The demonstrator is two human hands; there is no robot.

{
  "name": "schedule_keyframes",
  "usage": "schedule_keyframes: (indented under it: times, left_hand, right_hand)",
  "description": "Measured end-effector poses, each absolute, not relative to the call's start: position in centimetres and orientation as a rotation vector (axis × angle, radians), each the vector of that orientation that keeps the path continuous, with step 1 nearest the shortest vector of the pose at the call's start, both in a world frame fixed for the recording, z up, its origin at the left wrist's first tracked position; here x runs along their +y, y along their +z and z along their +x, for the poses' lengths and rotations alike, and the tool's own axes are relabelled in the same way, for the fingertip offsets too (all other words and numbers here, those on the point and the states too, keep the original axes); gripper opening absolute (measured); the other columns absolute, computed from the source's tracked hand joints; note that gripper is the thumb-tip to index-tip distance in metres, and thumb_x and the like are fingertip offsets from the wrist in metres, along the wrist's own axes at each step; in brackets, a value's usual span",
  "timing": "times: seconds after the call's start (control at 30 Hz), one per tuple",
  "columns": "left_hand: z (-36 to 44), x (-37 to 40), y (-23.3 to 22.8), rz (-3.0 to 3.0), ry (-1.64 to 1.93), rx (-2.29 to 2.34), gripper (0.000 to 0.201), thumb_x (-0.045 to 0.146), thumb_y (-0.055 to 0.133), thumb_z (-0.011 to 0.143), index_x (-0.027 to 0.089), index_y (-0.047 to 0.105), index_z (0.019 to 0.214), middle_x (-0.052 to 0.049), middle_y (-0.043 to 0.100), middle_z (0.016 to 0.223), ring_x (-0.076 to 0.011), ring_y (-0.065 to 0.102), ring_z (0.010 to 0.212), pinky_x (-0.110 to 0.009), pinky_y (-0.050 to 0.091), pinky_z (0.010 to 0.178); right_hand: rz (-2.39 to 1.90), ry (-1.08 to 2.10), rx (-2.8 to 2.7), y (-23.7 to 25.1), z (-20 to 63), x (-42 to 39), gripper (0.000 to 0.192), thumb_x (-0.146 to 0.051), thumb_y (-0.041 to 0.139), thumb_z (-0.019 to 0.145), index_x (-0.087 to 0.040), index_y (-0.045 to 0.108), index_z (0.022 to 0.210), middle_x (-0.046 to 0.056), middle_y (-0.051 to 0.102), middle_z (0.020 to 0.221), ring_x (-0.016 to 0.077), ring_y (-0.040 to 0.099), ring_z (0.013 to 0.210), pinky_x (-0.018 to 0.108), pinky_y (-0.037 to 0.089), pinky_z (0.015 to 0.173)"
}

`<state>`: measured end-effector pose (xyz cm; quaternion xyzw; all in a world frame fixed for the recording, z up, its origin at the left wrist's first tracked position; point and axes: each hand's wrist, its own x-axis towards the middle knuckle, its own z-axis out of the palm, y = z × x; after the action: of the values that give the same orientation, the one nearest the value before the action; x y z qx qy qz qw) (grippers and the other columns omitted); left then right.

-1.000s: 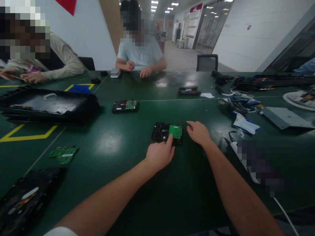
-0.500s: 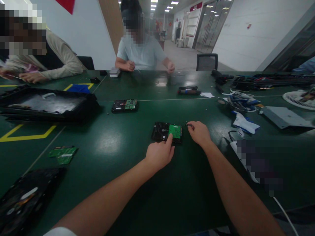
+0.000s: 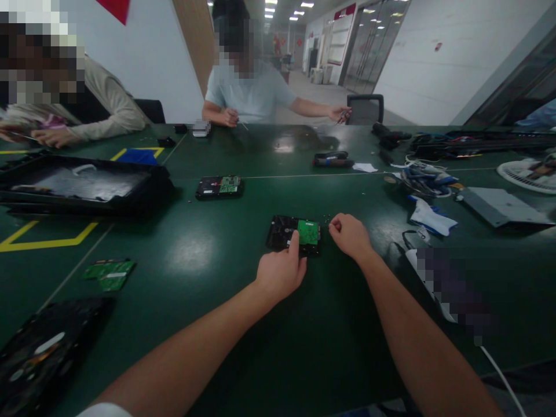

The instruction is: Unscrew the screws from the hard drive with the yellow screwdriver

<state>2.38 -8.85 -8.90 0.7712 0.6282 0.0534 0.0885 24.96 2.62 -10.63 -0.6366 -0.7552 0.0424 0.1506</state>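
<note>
Steadying a hard drive (image 3: 293,233) on the worktop (image 3: 208,255), the left hand (image 3: 280,272) presses one finger down while the right hand (image 3: 350,234) curls its fingers together beside it.

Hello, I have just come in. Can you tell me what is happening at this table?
A person sits at a green table with a hard drive lying circuit side up. The left hand presses a finger on its near edge. The right hand is closed beside its right end, by some tiny screws. Two other people work across the table.
</note>
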Motion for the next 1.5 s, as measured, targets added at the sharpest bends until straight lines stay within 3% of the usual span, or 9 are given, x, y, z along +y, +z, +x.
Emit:
schedule_keyframes:
  times: [0.23, 0.47, 0.53, 0.67, 0.77, 0.93, 1.1, 1.5]
  left_hand:
    - [2.3, -8.9, -9.3, 2.28, 0.254, 1.894, 0.067, 0.043, 0.047, 0.107, 0.012, 0.027, 0.163, -0.013, 0.08, 0.097, -0.0304, 0.077, 0.073, -0.039, 0.057, 0.064]
    - [1.6, -8.3, -10.0, 2.205, 0.606, 1.812, 0.039, 0.038, 0.049, 0.108, 0.021, 0.046, 0.143, -0.006, 0.078, 0.096, -0.0248, 0.076, 0.076, -0.034, 0.055, 0.064]
    - [1.4, -8.2, -10.3, 2.239, 0.751, 1.731, 0.032, 0.037, 0.05, 0.108, 0.023, 0.051, 0.137, -0.005, 0.077, 0.101, -0.023, 0.076, 0.08, -0.033, 0.057, 0.068]
    - [1.1, -8.2, -10.9, 2.306, 1.021, 1.518, 0.023, 0.034, 0.051, 0.11, 0.024, 0.058, 0.129, -0.006, 0.075, 0.115, -0.0199, 0.075, 0.093, -0.031, 0.06, 0.079]
    - [1.0, -8.2, -11.0, 2.309, 1.183, 1.42, 0.018, 0.028, 0.05, 0.11, 0.023, 0.062, 0.124, -0.006, 0.075, 0.118, -0.0184, 0.074, 0.097, -0.03, 0.061, 0.084]
    - [1.0, -8.1, -11.1, 2.283, 1.316, 1.361, 0.015, 0.025, 0.053, 0.11, 0.022, 0.066, 0.118, -0.006, 0.076, 0.11, -0.0156, 0.074, 0.089, -0.027, 0.062, 0.08]
    - [1.0, -8.0, -11.0, 2.302, 1.447, 1.373, 0.011, 0.027, 0.059, 0.107, 0.022, 0.069, 0.111, -0.006, 0.075, 0.108, -0.0176, 0.074, 0.097, -0.03, 0.062, 0.089]
    - [0.9, -7.9, -10.9, 2.379, 1.41, 1.371, 0.012, 0.023, 0.058, 0.107, 0.021, 0.069, 0.11, -0.006, 0.075, 0.106, -0.0171, 0.073, 0.09, -0.029, 0.061, 0.082]
  right_hand:
    - [-1.853, 0.155, -2.173, -10.6, 24.9, 2.5, 0.017, -0.029, 0.056, 0.1, -0.019, 0.07, 0.099, 0.011, 0.072, 0.104, 0.0235, 0.067, 0.09, 0.034, 0.045, 0.077]
    - [-1.639, 0.35, -2.103, -9.3, 24.2, 1.1, 0.015, -0.028, 0.058, 0.098, -0.019, 0.069, 0.093, 0.009, 0.072, 0.095, 0.0228, 0.064, 0.088, 0.036, 0.046, 0.081]
    - [-1.523, 0.616, -2.036, -7.9, 23.4, -0.1, 0.017, -0.034, 0.062, 0.097, -0.02, 0.07, 0.093, 0.005, 0.071, 0.09, 0.0182, 0.059, 0.075, 0.034, 0.044, 0.073]
    - [-1.203, 1.53, -1.881, -5.9, 21.7, -2.3, 0.026, -0.047, 0.067, 0.096, -0.021, 0.066, 0.097, -0.005, 0.053, 0.062, 0.0122, 0.044, 0.055, 0.028, 0.031, 0.054]
    - [-1.094, 1.734, -1.739, -5.7, 21.0, -2.9, 0.026, -0.045, 0.073, 0.093, -0.02, 0.064, 0.095, -0.007, 0.052, 0.062, 0.0099, 0.042, 0.053, 0.026, 0.029, 0.052]
    - [-1.023, 1.852, -1.621, -6.2, 20.9, -2.8, 0.027, -0.043, 0.075, 0.091, -0.019, 0.064, 0.093, -0.006, 0.053, 0.063, 0.0094, 0.043, 0.054, 0.025, 0.029, 0.051]
    - [-1.004, 1.883, -1.583, -6.1, 20.9, -2.8, 0.025, -0.042, 0.076, 0.091, -0.019, 0.064, 0.091, -0.005, 0.055, 0.064, 0.0095, 0.045, 0.056, 0.025, 0.03, 0.05]
    - [-1.016, 1.876, -1.556, -6.5, 21.2, -2.6, 0.026, -0.042, 0.076, 0.091, -0.018, 0.067, 0.089, -0.003, 0.056, 0.068, 0.0094, 0.048, 0.058, 0.024, 0.033, 0.05]
